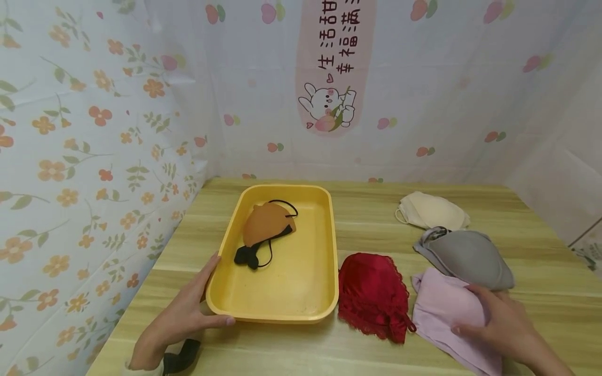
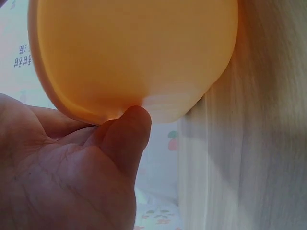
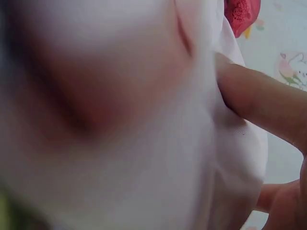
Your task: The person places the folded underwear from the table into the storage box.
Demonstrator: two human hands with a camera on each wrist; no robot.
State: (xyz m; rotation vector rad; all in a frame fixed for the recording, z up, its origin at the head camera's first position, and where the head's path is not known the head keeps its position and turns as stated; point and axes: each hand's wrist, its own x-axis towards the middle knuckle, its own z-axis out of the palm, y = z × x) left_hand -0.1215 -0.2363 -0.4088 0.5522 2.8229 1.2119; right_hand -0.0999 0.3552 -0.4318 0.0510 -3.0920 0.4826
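Observation:
A yellow plastic tray [image 1: 301,317] stands on the table. At its near left corner, my left hand [image 1: 185,308] grips it, thumb along the front wall and fingers by the left side; the left wrist view shows the thumb [image 2: 132,132] against the wall. Inside the tray lies a brown folded bra [image 1: 268,222] with black straps. My right hand [image 1: 503,324] holds the right side of a lilac folded bra [image 1: 444,308], fingers and thumb spread across it. In the right wrist view, the lilac fabric [image 3: 235,163] fills much of the picture, blurred up close.
Between tray and lilac bra lies a red lace-trimmed bra [image 1: 371,292], against the tray's right side. A grey bra [image 1: 470,258] lies just behind the lilac one, and a cream bra [image 1: 435,211] farther back. Printed cloth [image 1: 263,104] hangs behind the wooden table [image 1: 376,219].

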